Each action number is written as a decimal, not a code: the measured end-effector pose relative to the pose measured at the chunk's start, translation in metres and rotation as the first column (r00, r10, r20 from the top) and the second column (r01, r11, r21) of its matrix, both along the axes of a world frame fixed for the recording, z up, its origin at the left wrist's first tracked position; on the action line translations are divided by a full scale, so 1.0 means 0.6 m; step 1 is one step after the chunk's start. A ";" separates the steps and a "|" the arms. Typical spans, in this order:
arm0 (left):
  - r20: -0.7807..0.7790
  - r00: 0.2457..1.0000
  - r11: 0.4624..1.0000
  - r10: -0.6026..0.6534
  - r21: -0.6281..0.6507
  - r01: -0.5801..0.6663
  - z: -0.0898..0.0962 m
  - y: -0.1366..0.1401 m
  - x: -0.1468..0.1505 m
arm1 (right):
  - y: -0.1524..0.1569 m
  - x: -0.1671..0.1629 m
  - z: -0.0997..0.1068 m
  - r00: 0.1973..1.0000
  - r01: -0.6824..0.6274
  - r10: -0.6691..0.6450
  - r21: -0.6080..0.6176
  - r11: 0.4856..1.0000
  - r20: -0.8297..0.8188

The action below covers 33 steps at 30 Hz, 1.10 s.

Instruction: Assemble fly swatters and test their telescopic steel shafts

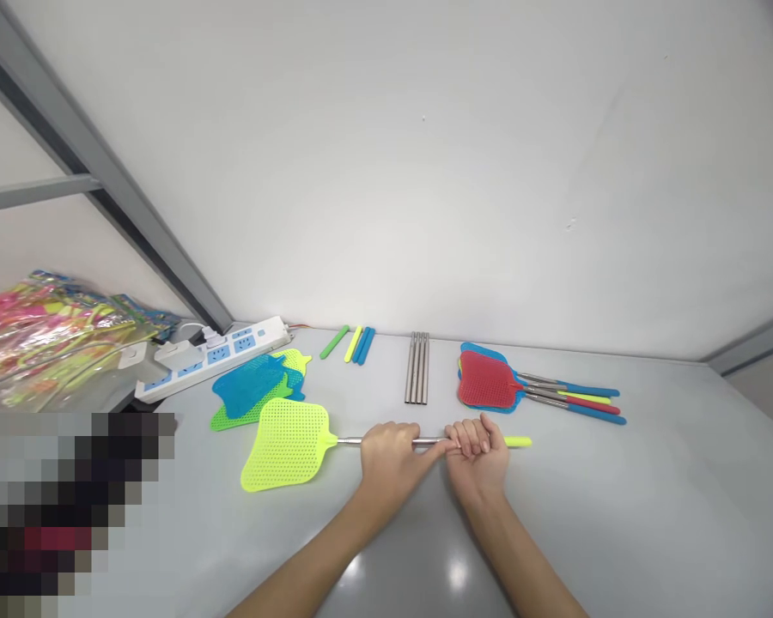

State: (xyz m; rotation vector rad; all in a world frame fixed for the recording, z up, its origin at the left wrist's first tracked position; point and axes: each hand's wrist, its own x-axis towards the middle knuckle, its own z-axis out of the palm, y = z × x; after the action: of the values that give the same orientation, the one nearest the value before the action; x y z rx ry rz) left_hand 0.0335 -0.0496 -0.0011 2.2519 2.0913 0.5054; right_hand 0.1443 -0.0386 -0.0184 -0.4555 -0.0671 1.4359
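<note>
A yellow fly swatter [289, 445] lies across the front of the table, its perforated head to the left and its metal rod running right. My left hand [392, 453] is closed around the rod, thumb stretched toward the other hand. Palm up, my right hand [478, 451] wraps its fingers round the handle end, and a yellow grip tip [519, 442] sticks out past it. Beyond my hands, several metal rods [416, 369] stand side by side on the table. Assembled swatters with a red head [488, 380] on top are stacked to the right.
Loose blue swatter heads [248, 386] overlap green and yellow ones at the left. Behind them runs a white power strip [212, 359]. Coloured grips [364, 346] lie near the wall. Plastic-bagged goods [51, 339] sit at far left, beside a metal frame post [122, 189].
</note>
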 end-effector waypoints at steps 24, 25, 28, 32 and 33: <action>0.047 0.984 0.985 -0.170 -0.010 0.171 -0.018 0.000 0.033 | -0.001 0.011 -0.001 0.991 0.134 -0.134 0.005 0.991 -0.013; 0.051 0.982 0.983 -0.182 -0.021 0.184 -0.018 -0.001 0.032 | -0.002 0.010 -0.001 0.992 0.128 -0.128 0.003 0.992 -0.023; 0.058 0.977 0.977 -0.207 -0.048 0.209 -0.017 -0.001 0.030 | -0.004 0.010 -0.001 0.993 0.114 -0.114 -0.007 0.993 0.005; 0.046 0.973 0.972 -0.227 -0.050 0.229 -0.017 0.001 0.021 | -0.005 0.006 -0.001 0.989 0.113 -0.112 -0.005 0.994 0.093; 0.044 0.971 0.970 -0.235 -0.045 0.237 -0.016 0.002 0.018 | -0.004 0.004 0.000 0.989 0.112 -0.112 -0.001 0.994 0.095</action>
State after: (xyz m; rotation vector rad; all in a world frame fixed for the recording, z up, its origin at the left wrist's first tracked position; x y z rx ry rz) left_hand 0.0446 -0.0484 -0.0110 2.3974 1.7640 0.4730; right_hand 0.1468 -0.0411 -0.0187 -0.5244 -0.1117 1.3043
